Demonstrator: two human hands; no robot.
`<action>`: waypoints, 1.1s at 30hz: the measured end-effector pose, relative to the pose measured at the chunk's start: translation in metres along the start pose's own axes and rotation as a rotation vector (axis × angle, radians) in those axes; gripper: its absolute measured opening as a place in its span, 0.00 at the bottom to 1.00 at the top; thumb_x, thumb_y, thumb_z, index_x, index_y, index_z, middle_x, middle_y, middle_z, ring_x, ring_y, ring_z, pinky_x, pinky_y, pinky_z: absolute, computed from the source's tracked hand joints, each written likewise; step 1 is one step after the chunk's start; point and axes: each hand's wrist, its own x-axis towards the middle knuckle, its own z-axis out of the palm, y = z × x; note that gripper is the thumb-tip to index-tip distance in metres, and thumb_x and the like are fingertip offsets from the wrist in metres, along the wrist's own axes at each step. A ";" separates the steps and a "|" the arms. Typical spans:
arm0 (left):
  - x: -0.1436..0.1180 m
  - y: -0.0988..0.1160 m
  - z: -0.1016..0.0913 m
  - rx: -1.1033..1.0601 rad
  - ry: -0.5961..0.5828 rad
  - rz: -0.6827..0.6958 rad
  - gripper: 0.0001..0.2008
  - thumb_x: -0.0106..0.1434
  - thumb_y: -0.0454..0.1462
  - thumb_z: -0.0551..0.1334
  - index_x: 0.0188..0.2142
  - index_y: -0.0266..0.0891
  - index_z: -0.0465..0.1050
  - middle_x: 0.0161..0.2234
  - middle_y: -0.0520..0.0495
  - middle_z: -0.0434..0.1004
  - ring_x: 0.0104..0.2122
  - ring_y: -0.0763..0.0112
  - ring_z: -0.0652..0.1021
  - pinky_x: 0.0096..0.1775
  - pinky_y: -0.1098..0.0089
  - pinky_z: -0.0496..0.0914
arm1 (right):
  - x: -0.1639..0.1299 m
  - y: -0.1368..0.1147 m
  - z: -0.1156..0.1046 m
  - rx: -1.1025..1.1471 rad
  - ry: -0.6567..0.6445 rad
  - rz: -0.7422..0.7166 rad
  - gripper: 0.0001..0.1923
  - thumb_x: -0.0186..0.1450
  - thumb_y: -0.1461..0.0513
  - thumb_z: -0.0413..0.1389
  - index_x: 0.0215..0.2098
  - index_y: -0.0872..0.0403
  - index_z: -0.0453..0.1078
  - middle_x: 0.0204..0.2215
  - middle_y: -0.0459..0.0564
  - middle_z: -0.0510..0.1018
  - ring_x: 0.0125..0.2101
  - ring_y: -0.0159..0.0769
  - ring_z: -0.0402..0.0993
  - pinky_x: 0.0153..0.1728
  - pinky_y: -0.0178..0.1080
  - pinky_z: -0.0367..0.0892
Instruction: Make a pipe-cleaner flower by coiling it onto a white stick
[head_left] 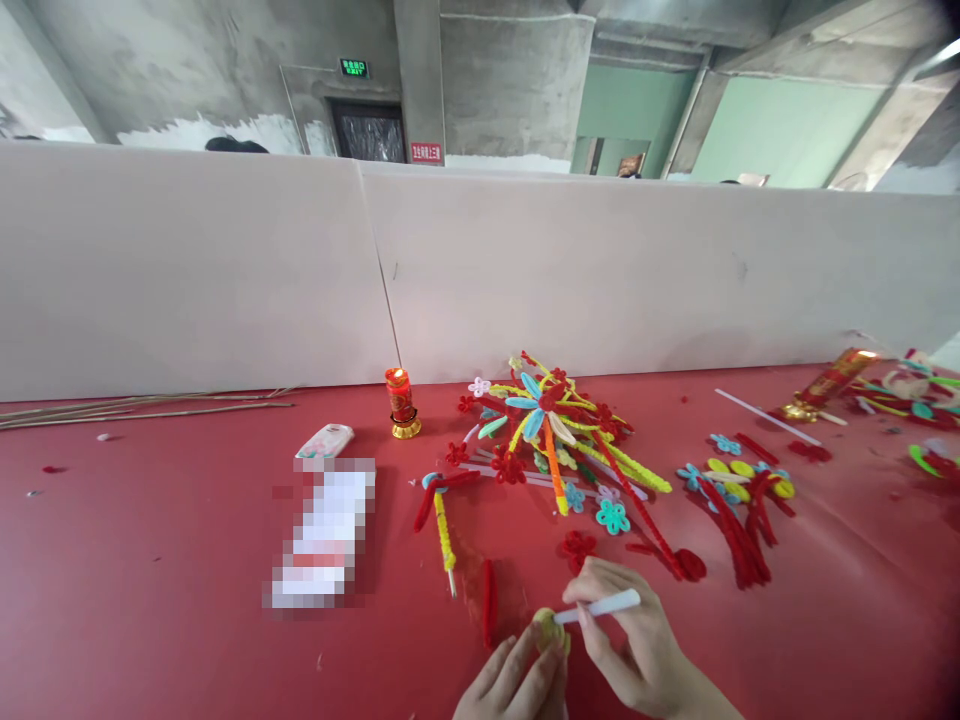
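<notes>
At the table's front edge, my left hand (517,685) pinches a small yellow pipe-cleaner coil (547,628) between its fingertips. My right hand (637,635) grips a whitish glue stick (611,605), whose tip touches the coil. Just left of the hands lies a short red pipe-cleaner strip (489,603). A red pipe-cleaner flower (577,550) rests right behind my right hand. Farther left is a yellow-wrapped stick (444,535) with red and blue pieces at its top. Behind these spreads a pile of pipe-cleaner flowers and stems (536,420).
A lit red candle (400,400) stands near the white partition (480,275); another lit candle (832,385) leans at the right. Loose red strips and yellow coils (742,500) lie on the right. A small packet (326,441), a blurred-out item (326,540) and thin sticks (150,412) lie left.
</notes>
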 end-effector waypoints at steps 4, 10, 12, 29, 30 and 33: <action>-0.004 0.000 0.002 -0.014 -0.005 -0.006 0.17 0.64 0.29 0.46 0.40 0.42 0.73 0.36 0.59 0.78 0.39 0.78 0.76 0.42 0.77 0.67 | -0.001 0.000 -0.001 -0.002 -0.023 -0.032 0.08 0.58 0.71 0.44 0.32 0.53 0.59 0.23 0.46 0.71 0.24 0.34 0.68 0.32 0.40 0.64; -0.002 0.001 0.001 0.003 0.004 0.016 0.16 0.64 0.29 0.48 0.40 0.42 0.73 0.37 0.58 0.78 0.39 0.78 0.76 0.42 0.78 0.67 | 0.000 0.000 -0.004 0.001 -0.035 -0.043 0.07 0.56 0.70 0.43 0.29 0.52 0.56 0.21 0.46 0.68 0.23 0.34 0.65 0.29 0.40 0.63; 0.000 0.001 0.000 0.005 0.003 0.009 0.17 0.64 0.29 0.47 0.40 0.43 0.73 0.38 0.58 0.78 0.39 0.79 0.75 0.41 0.78 0.68 | 0.000 0.000 -0.005 0.003 -0.028 -0.053 0.07 0.55 0.70 0.43 0.28 0.52 0.55 0.21 0.46 0.67 0.22 0.35 0.64 0.28 0.40 0.63; -0.006 0.002 0.004 0.011 -0.003 -0.008 0.17 0.64 0.30 0.47 0.40 0.43 0.73 0.37 0.58 0.78 0.38 0.79 0.76 0.40 0.78 0.68 | 0.003 -0.001 -0.003 -0.107 0.041 -0.102 0.07 0.57 0.71 0.47 0.27 0.53 0.59 0.19 0.44 0.68 0.20 0.31 0.66 0.30 0.38 0.65; -0.006 0.002 0.004 0.012 -0.007 -0.008 0.16 0.64 0.30 0.48 0.41 0.43 0.73 0.37 0.57 0.78 0.38 0.79 0.76 0.41 0.79 0.68 | 0.003 -0.001 -0.002 -0.109 0.044 -0.098 0.07 0.57 0.70 0.47 0.27 0.53 0.59 0.19 0.44 0.68 0.20 0.31 0.66 0.29 0.38 0.65; -0.004 0.002 0.002 0.019 0.007 -0.002 0.16 0.64 0.30 0.48 0.40 0.43 0.73 0.37 0.57 0.78 0.38 0.79 0.76 0.41 0.79 0.68 | 0.003 -0.001 -0.002 -0.117 0.054 -0.094 0.07 0.58 0.69 0.48 0.26 0.52 0.59 0.18 0.43 0.67 0.19 0.31 0.65 0.28 0.37 0.64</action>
